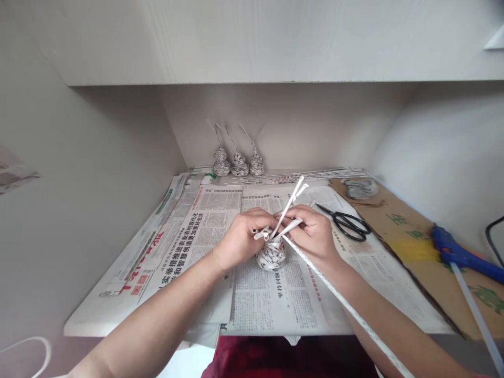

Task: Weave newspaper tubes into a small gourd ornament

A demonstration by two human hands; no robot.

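Note:
A small round body woven from rolled newspaper (271,255) sits on the newspaper-covered table between my hands. Several rolled paper strips rise from its top. My left hand (244,234) is closed around the left side of the woven piece's top, with cut strip ends showing by its thumb. My right hand (311,231) pinches the paper strips on the other side. One long paper strip (346,304) runs from the piece under my right hand and down along the right forearm. The fingertips of both hands are partly hidden behind the strips.
Black scissors (348,223) lie right of my right hand. Three woven newspaper gourds (239,164) stand at the back wall beside a row of thin paper rolls (303,176). A blue glue gun (464,257) rests on cardboard (397,233) at the right. A shelf overhangs the back.

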